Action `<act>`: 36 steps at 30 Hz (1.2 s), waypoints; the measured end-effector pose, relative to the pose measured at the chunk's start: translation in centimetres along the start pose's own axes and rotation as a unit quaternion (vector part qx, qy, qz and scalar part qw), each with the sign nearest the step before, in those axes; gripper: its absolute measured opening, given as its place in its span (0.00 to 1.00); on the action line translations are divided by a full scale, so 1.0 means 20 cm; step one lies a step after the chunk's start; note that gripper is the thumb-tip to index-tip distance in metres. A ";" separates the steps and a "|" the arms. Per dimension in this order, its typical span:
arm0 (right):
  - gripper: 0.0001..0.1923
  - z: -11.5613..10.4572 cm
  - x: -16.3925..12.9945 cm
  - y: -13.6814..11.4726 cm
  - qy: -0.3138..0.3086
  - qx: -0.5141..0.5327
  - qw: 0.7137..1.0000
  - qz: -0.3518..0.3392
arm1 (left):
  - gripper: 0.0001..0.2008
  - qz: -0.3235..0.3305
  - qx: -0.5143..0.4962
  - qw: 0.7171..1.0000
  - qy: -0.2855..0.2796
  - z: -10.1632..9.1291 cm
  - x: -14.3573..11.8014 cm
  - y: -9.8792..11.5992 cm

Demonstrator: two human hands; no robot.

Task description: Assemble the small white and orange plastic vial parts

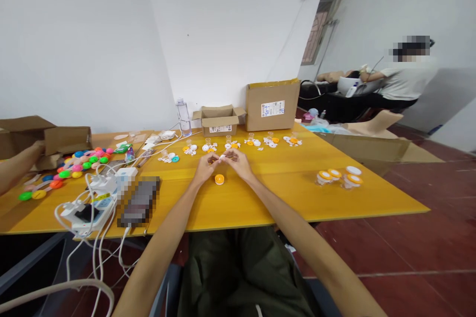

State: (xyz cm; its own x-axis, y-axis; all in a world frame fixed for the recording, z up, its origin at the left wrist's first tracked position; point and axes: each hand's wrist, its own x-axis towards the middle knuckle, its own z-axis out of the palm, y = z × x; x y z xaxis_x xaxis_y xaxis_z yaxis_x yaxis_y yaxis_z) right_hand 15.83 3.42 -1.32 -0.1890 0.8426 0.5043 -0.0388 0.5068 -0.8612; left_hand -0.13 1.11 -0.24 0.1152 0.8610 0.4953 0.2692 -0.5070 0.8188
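Observation:
My left hand (206, 167) and my right hand (238, 162) meet above the yellow table (260, 198), fingertips pinched together on a small white part (222, 158). Just below them an orange-and-white round cap (219, 179) lies on the table. Beyond the hands runs a row of small groups of white and orange parts (230, 145), with little clear cups among them. Several assembled small jars with orange lids (339, 177) stand to the right.
Two cardboard boxes (272, 104) and a water bottle (183, 117) stand at the back edge. At left lie colourful round pieces (76, 167), white chargers and cables (91, 203), and another person's forearm (18, 168) by a box. A person sits far right (403, 81).

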 end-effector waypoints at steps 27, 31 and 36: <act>0.06 -0.01 -0.02 -0.04 -0.052 -0.103 0.990 -0.086 | 0.20 -0.050 -0.045 0.997 -0.032 -0.03 0.01 0.01; 0.06 -0.01 -0.03 -0.05 -0.067 -0.100 0.989 -0.088 | 0.21 -0.043 -0.019 0.999 -0.023 -0.02 0.01 0.01; 0.06 -0.02 -0.01 -0.01 -0.074 -0.072 0.994 -0.036 | 0.20 -0.049 -0.020 0.997 -0.057 -0.03 0.01 0.04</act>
State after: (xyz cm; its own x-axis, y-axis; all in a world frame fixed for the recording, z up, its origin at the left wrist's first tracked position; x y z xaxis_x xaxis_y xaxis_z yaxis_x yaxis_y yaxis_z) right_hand 16.24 3.25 -1.10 -0.3339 0.7728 0.5398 0.0816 0.5942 -0.8002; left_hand -0.46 0.83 0.60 0.1995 0.9039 0.3783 0.2459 -0.4199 0.8736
